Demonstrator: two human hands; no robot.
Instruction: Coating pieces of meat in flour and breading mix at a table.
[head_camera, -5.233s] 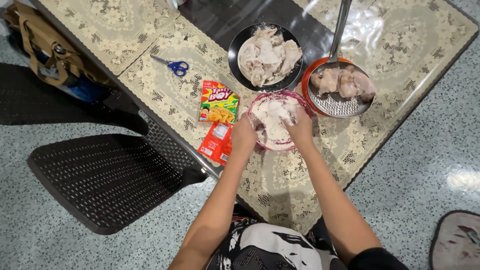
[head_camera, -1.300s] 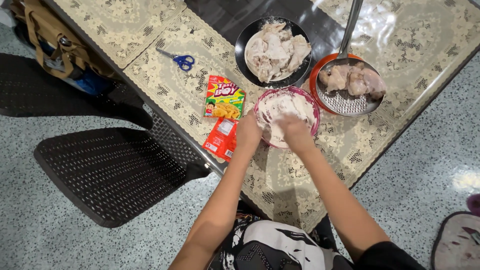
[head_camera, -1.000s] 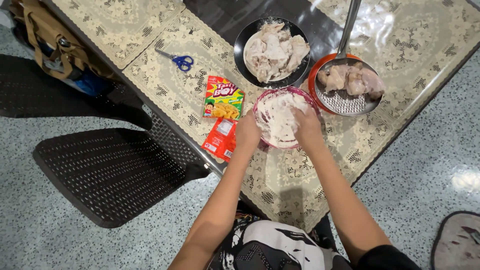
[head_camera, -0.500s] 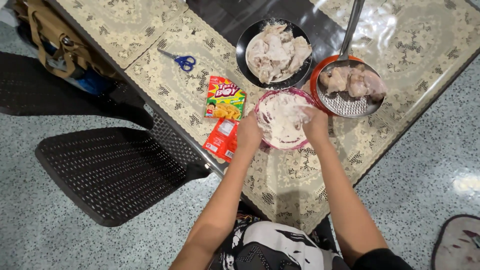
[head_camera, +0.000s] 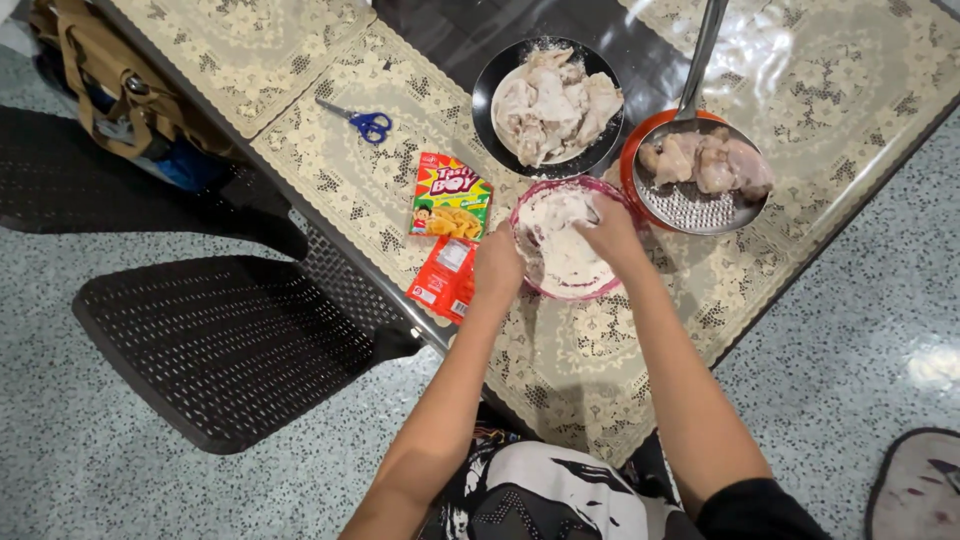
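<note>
The left hand (head_camera: 497, 268) grips the near rim of the pink bowl of flour (head_camera: 570, 262), which sits by the table's (head_camera: 480, 35) near edge. The right hand (head_camera: 612, 232) is in the flour; whether it grasps anything cannot be told. Two breading-mix packets (head_camera: 447, 208) lie just left of the bowl.

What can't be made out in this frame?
Head view only:
- Right hand fingertips: buried in flour in the pink bowl; any grip unclear.
- Left hand at the bowl's rim: fingers hidden beneath it.
- Strainer handle: cut by top edge.
- Bag: cut by left edge.
</note>
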